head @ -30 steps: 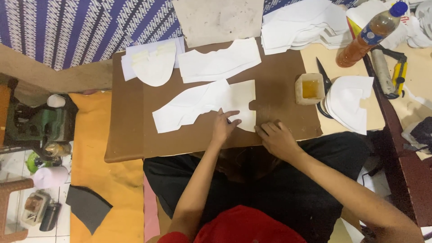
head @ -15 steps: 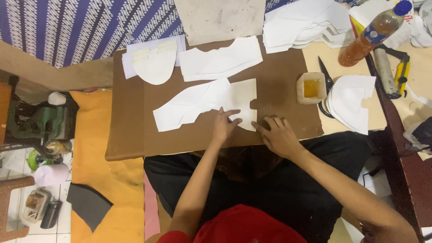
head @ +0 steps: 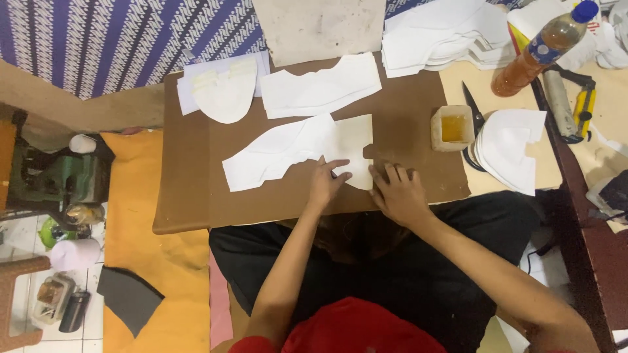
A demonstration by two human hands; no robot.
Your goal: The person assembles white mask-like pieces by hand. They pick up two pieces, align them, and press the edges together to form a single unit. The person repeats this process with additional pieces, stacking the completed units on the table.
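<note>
Matt white fabric-like cut piece (head: 297, 151) on a smooth brown board bench (head: 405, 91); clear glossy plastic bottle (head: 543, 49); translucent yellowish plastic cup (head: 453, 128); black metal scissors (head: 472, 111)

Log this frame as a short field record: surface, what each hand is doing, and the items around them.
surface: brown flat board across the person's lap
left hand: flat on the long white cut-out sheet, fingers spread
right hand: pressing on the board at the sheet's right edge
behind: second white cut-out piece, rounded white piece
right side: small square tub of yellow liquid, black scissors, stack of white pieces, plastic bottle of amber liquid
</note>
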